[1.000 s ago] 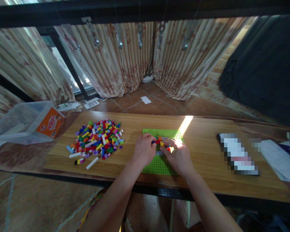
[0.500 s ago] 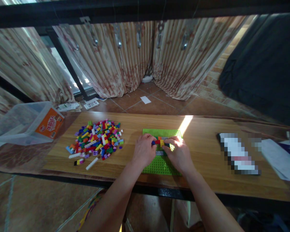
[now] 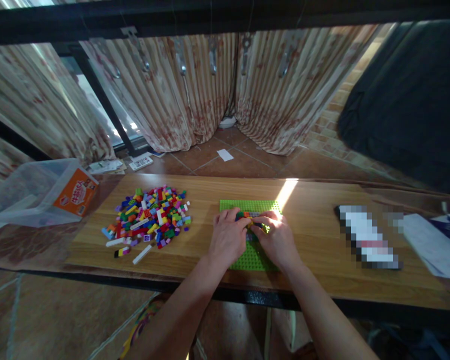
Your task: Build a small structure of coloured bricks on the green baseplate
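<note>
Small multicoloured plastic bricks (image 3: 246, 214) sit around the middle of a bright-green, studded plastic baseplate (image 3: 249, 259), which lies on the light-brown wooden surface (image 3: 315, 235), well to the right of a loose pile of mixed coloured bricks (image 3: 150, 220). The bare left hand (image 3: 229, 234) and bare right hand (image 3: 277, 239) nearly meet over them, fingers bent inward near a small yellow piece (image 3: 250, 223); whether either hand grips it, I cannot tell. Fitting or adjusting pieces appears to be the step in hand; the next move seems to call for aligned studs and even pressure.
</note>
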Available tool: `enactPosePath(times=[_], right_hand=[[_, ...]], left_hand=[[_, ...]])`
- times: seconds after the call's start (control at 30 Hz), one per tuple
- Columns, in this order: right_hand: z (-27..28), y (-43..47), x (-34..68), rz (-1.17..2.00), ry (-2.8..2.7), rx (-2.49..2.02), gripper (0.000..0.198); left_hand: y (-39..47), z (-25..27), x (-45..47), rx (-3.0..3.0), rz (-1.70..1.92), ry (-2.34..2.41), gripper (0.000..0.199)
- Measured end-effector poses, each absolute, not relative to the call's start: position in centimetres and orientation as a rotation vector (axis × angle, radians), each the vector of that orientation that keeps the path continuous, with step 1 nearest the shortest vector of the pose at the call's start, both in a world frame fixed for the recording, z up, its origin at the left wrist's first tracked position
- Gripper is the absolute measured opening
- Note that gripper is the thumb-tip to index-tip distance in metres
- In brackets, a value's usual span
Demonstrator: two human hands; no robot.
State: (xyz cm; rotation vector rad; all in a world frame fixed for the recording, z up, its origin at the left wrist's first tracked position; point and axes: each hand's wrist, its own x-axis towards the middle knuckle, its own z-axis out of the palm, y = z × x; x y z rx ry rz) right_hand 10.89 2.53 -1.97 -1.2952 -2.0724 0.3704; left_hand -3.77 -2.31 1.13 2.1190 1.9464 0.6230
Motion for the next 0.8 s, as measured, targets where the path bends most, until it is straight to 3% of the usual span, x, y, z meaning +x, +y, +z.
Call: enactPosePath(times=[0.8], right_hand=[[-0.7,2.1,10.1,0.376,-2.09,-1.488,0.017]], left_hand=[[-2.6,1.2,-2.1,2.134,0.422,2.048,0.031]])
